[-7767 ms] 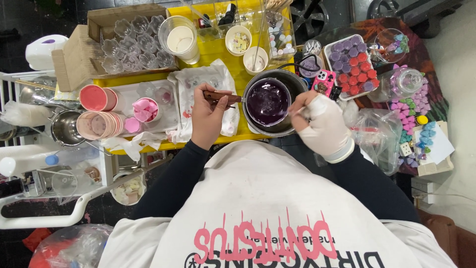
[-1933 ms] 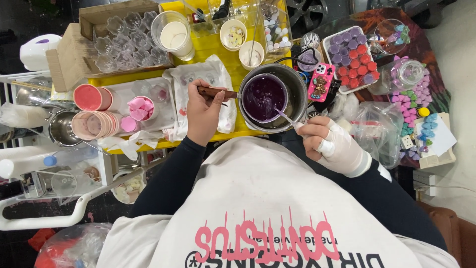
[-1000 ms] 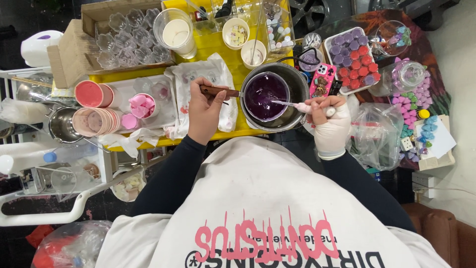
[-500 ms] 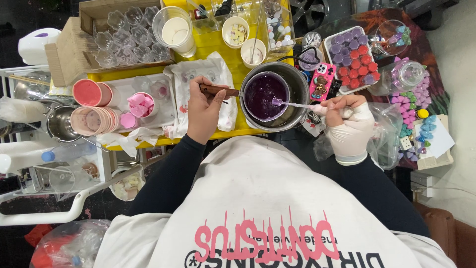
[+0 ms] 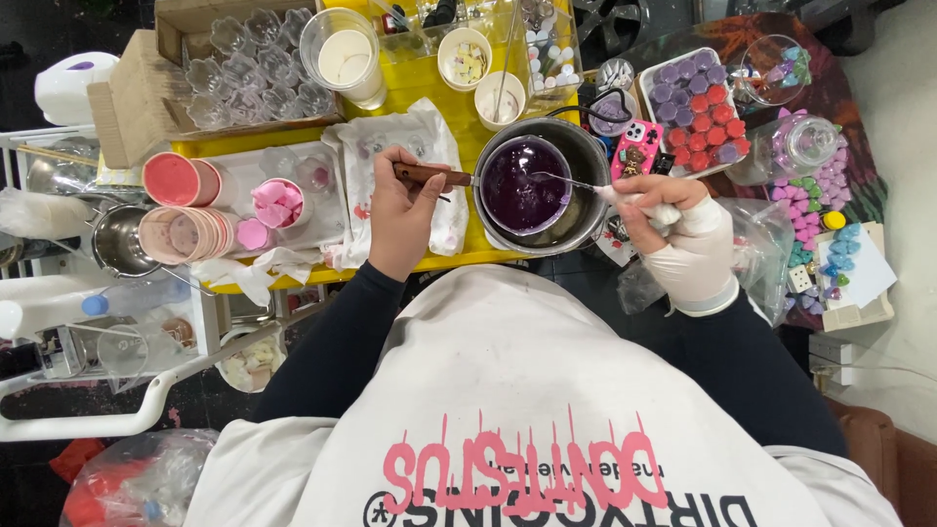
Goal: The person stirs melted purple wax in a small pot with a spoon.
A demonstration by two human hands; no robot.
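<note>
A small pot of dark purple liquid [image 5: 525, 185] sits inside a larger metal pot [image 5: 586, 210] on the yellow table [image 5: 293, 141]. My left hand [image 5: 400, 210], bare, grips the small pot's wooden handle [image 5: 429, 176]. My right hand [image 5: 678, 239], in a white glove, holds a metal spoon [image 5: 576, 182] whose tip reaches into the purple liquid from the right.
A tray of purple and red moulded pieces [image 5: 698, 107] and a pink phone [image 5: 637, 151] lie right of the pot. Pink cups [image 5: 181, 181], a white cloth [image 5: 390, 146], white tubs [image 5: 346, 54] and a cardboard box of clear cups [image 5: 244, 59] fill the left and back.
My right hand has swung out to the right of the pot and now holds the spoon level into the liquid. My left hand has kept hold of the handle.
</note>
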